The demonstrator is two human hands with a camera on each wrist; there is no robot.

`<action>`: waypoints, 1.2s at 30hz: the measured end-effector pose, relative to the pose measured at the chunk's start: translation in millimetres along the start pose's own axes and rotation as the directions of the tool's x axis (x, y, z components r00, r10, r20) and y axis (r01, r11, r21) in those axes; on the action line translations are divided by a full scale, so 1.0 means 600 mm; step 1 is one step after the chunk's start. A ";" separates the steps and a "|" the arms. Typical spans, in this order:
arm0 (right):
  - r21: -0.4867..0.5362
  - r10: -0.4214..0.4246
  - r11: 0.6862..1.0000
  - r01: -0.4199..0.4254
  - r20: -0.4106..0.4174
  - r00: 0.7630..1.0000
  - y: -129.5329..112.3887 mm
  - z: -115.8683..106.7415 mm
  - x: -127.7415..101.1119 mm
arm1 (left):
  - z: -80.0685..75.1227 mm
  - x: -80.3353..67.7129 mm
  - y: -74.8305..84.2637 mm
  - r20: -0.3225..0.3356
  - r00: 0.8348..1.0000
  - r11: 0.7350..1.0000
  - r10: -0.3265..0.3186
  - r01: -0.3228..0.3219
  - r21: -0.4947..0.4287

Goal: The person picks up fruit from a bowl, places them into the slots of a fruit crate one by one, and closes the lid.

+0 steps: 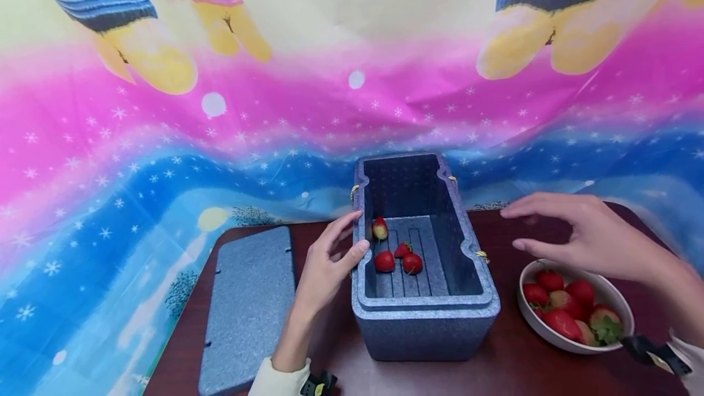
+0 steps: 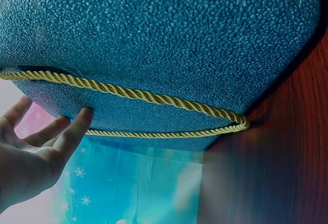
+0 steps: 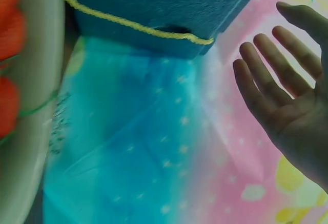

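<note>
A grey foam box point(image 1: 426, 338) stands lidless on the table, with several strawberries point(image 1: 384, 261) on its ribbed floor. My left hand point(image 1: 324, 261) rests against the box's left rim, thumb and fingertips touching it. In the left wrist view, its fingers point(image 2: 77, 131) lie by the box wall beside a gold rope point(image 2: 154, 97). To the right of the box, my right hand point(image 1: 583, 234) hovers with fingers extended and nothing in it. Just below it sits a white bowl point(image 1: 528, 316) full of strawberries point(image 1: 563, 322). The right wrist view shows that palm point(image 3: 292, 111) bare.
A flat grey foam lid point(image 1: 250, 310) lies on the table left of the box. Behind the dark red wooden table point(image 1: 407, 377) hangs a colourful printed cloth point(image 1: 308, 102). Gold rope point(image 3: 128, 23) also runs along the box's right side.
</note>
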State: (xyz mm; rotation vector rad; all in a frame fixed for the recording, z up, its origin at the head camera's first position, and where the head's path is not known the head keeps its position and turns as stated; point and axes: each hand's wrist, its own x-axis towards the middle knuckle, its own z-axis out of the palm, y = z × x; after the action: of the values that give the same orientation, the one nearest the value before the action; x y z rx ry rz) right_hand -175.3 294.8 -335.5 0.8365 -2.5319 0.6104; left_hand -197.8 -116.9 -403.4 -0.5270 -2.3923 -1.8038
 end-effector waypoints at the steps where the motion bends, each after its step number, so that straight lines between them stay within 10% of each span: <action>1: -0.008 -0.001 1.000 0.001 0.001 1.000 0.006 0.002 -0.012 | 0.000 0.001 0.000 0.002 1.000 1.000 0.002 -0.002 -0.002; 17: 0.062 0.126 0.988 -0.143 0.216 0.968 0.070 0.057 -0.159 | 0.004 -0.002 -0.002 0.011 1.000 1.000 -0.003 0.003 -0.025; 36: 0.374 0.000 0.908 -0.189 0.451 0.893 0.114 0.073 -0.210 | 0.000 -0.001 0.002 0.005 1.000 1.000 0.007 -0.007 -0.017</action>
State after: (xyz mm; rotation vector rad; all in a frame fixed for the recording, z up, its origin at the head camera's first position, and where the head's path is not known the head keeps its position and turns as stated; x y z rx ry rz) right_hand -135.7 379.1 -453.1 1.1012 -2.9169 1.1290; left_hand -196.9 -116.8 -402.5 -0.5417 -2.3772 -1.8236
